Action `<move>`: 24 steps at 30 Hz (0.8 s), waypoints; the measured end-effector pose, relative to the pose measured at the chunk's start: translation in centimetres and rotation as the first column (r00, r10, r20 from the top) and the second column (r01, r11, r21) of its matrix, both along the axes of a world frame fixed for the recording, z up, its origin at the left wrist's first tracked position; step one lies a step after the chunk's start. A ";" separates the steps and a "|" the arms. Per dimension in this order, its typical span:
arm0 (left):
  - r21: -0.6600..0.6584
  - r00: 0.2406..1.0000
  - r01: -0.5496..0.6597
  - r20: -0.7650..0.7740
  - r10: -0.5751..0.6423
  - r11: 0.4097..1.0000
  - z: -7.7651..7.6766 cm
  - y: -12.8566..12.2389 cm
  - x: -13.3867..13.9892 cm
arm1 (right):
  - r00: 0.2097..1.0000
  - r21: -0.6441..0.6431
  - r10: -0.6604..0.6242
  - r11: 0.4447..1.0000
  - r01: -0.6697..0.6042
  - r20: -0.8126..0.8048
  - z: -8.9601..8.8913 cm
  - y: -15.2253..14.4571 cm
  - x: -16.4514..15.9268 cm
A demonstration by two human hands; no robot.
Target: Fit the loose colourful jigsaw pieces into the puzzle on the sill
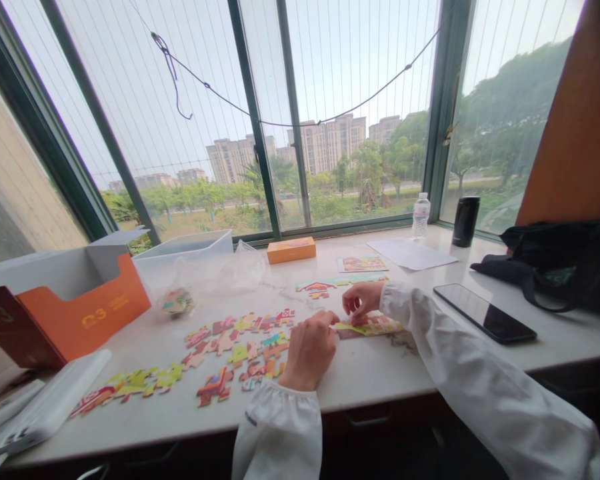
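Both my hands are at a partly joined jigsaw strip (373, 327) with yellow and brown print. My left hand (309, 350) lies at the strip's left end, its fingers bent together and their tips mostly hidden. Just above the strip, my right hand (363, 300) has its fingers curled in a pinch over the upper edge; whatever lies between them is too small to make out. Farther back is another joined jigsaw strip (340, 283) with a red roof. Several loose puzzle pieces (225, 341) spread left of my left hand, including green pieces (143, 381).
A picture card (363, 265) and white paper (413, 254) lie toward the window. An orange box (291, 250), bottle (421, 217), black can (466, 221), phone (484, 312) and black bag (570, 267) surround the workspace. At left are a large orange carton (87, 300) and a plastic bag (177, 300).
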State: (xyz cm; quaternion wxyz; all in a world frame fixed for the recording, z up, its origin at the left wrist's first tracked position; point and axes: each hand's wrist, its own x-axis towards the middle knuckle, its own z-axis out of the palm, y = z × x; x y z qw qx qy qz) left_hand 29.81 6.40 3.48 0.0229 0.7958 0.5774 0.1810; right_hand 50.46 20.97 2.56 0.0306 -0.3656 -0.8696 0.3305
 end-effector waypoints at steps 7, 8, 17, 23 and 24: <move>-0.029 1.000 0.002 0.015 -0.001 1.000 0.1 -0.1 0.1 | 0.999 -0.006 0.019 1.000 -0.019 -0.035 -0.4 0.2 -0.1; -0.024 1.000 0.002 0.018 -0.002 1.000 0.0 -0.1 0.1 | 0.998 -0.005 0.029 1.000 -0.030 -0.057 -0.4 0.2 -0.1; 0.097 0.995 -0.007 0.096 -0.003 0.995 -0.1 -0.4 -0.3 | 0.996 -0.034 0.067 0.997 -0.069 -0.059 -0.4 0.1 0.3; 0.160 0.990 -0.055 0.136 0.033 0.986 0.6 -0.5 -0.3 | 0.993 0.033 0.075 0.997 -0.072 -0.094 -0.4 0.2 0.4; 0.163 0.992 -0.058 0.122 0.039 0.985 0.8 -0.7 -0.2 | 0.993 0.041 0.068 0.997 -0.065 -0.100 -0.5 0.3 0.4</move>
